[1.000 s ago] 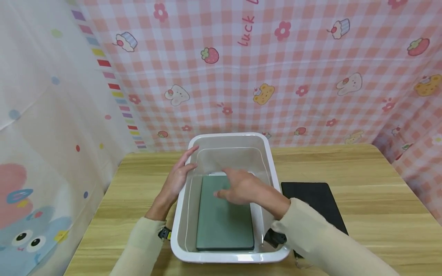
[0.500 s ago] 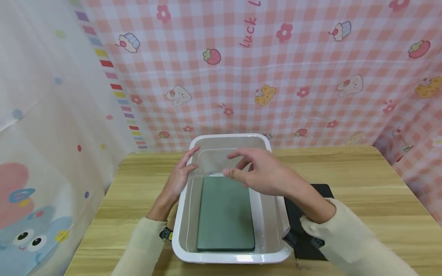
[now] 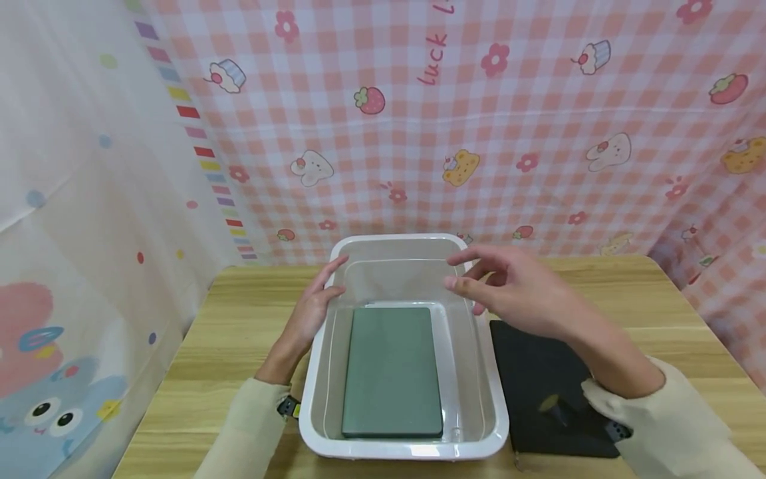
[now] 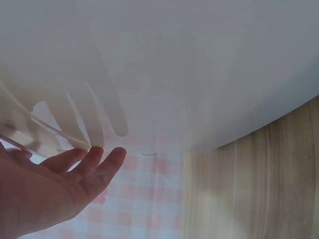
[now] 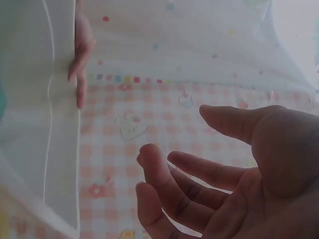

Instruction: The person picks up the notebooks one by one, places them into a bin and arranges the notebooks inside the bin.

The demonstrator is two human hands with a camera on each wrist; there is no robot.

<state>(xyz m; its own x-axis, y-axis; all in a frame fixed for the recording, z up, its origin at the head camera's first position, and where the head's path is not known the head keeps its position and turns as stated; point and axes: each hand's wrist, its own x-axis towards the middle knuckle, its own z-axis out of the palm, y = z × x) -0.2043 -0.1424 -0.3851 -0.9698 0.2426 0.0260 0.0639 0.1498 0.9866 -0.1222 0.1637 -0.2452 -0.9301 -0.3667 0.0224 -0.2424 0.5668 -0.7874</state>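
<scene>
A white plastic basin (image 3: 403, 450) stands on the table, its inside open to the head view. Flat on its floor lies a green rectangular item (image 3: 391, 372) that looks like a hardcover notebook. My left hand (image 3: 308, 313) rests on the basin's left rim, thumb over the edge; in the left wrist view its fingertips (image 4: 117, 155) touch the outer wall. Above the right rim hovers my right hand (image 3: 514, 289), fingers loosely bent and nothing between them. In the right wrist view, a gap separates its fingers (image 5: 152, 162) from the basin wall.
Right of the basin lies a flat black rectangular item (image 3: 532, 372), partly covered by my right forearm and wrist camera. The wooden table (image 3: 239, 346) meets a pink checked cloth (image 3: 383, 153) behind and a white patterned cloth (image 3: 120, 219) at the left.
My right hand has risen out of the basin, away from the green item, and moved right to above the right rim. The left hand keeps its place on the left rim.
</scene>
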